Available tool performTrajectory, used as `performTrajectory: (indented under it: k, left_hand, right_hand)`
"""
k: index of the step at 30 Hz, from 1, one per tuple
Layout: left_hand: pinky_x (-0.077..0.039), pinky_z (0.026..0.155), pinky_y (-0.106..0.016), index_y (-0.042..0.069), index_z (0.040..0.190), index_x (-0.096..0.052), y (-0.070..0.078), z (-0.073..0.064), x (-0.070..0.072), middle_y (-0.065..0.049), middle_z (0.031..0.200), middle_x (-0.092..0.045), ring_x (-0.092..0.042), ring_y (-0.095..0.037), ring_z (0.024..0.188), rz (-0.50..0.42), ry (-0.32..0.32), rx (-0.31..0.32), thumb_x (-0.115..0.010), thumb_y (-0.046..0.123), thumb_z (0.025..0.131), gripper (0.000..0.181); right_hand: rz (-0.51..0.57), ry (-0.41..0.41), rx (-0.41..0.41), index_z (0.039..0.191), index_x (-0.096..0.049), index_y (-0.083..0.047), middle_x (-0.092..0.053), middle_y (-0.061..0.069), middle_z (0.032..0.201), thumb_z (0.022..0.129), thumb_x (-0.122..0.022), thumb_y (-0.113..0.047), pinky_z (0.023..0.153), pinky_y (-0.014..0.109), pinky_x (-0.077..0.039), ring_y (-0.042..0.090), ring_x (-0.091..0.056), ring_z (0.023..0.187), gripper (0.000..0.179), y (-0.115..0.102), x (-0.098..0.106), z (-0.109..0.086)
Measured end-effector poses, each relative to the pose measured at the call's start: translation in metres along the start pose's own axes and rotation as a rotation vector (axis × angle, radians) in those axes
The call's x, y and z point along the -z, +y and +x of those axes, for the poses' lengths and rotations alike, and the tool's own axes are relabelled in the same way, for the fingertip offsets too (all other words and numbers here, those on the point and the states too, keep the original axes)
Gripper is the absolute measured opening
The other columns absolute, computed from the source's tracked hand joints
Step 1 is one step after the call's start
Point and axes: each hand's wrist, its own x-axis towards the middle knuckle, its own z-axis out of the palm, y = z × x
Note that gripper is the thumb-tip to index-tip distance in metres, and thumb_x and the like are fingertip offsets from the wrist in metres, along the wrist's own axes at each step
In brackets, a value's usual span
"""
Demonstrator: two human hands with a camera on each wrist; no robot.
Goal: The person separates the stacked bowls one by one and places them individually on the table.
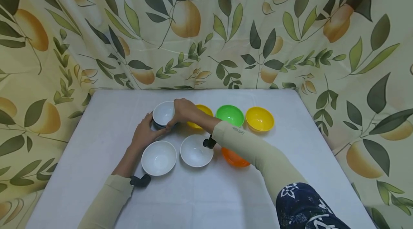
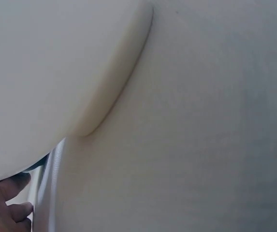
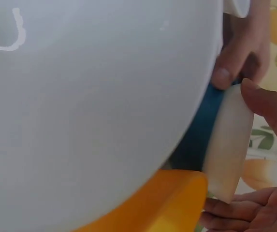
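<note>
At the back left of the table, a white bowl (image 1: 163,112) sits over a dark blue bowl (image 1: 156,125), which is mostly hidden beneath it. My right hand (image 1: 183,110) reaches across and grips the white bowl, thumb at the near side and fingers at the far side. From the left, my left hand (image 1: 144,134) holds the blue bowl. The right wrist view shows the left thumb (image 3: 223,77) on the blue bowl's side (image 3: 201,128), just beside the upper white bowl (image 3: 227,145). In the left wrist view, only some fingers (image 2: 15,186) appear past a near white bowl (image 2: 56,63).
Two white bowls (image 1: 159,158) (image 1: 196,151) stand in the front row, close to my forearms. An orange bowl (image 1: 236,157) lies partly under my right sleeve. Behind are a yellow bowl (image 1: 204,110), a green bowl (image 1: 230,115) and another yellow bowl (image 1: 260,118). A patterned curtain (image 1: 226,42) borders the white table (image 1: 200,200).
</note>
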Motion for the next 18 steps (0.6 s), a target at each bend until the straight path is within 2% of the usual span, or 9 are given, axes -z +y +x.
performTrajectory:
  k: [7, 12, 18]
  left_hand:
    - [-0.024, 0.121, -0.069, 0.011, 0.163, -0.038, 0.001, 0.001, -0.001, -0.019, 0.164, -0.039, -0.025, -0.047, 0.154, 0.014, 0.005, -0.011, -0.087, 0.05, 0.084, 0.1]
    - [-0.027, 0.12, -0.068, 0.009, 0.162, -0.037, 0.003, 0.002, -0.001, -0.021, 0.163, -0.04, -0.03, -0.048, 0.152, 0.022, 0.003, -0.009, -0.087, 0.05, 0.084, 0.102]
    - [-0.024, 0.121, -0.069, 0.006, 0.164, -0.032, 0.003, 0.0, -0.001, -0.024, 0.166, -0.034, -0.023, -0.048, 0.154, 0.031, -0.021, 0.03, -0.085, 0.053, 0.085, 0.106]
  right_hand:
    - [0.082, 0.047, 0.045, 0.134, -0.058, -0.001, -0.069, 0.01, 0.119, 0.071, -0.097, -0.051, 0.088, 0.034, -0.059, 0.023, -0.065, 0.101, 0.088, 0.009, 0.016, -0.012]
    - [0.122, 0.07, 0.066, 0.136, -0.058, 0.0, -0.069, 0.013, 0.123, 0.072, -0.097, -0.046, 0.093, 0.038, -0.058, 0.026, -0.066, 0.105, 0.089, 0.019, 0.032, -0.032]
    - [0.191, 0.089, -0.003, 0.135, -0.06, -0.002, -0.069, 0.011, 0.121, 0.071, -0.097, -0.044, 0.093, 0.039, -0.057, 0.027, -0.063, 0.106, 0.085, 0.037, 0.047, -0.066]
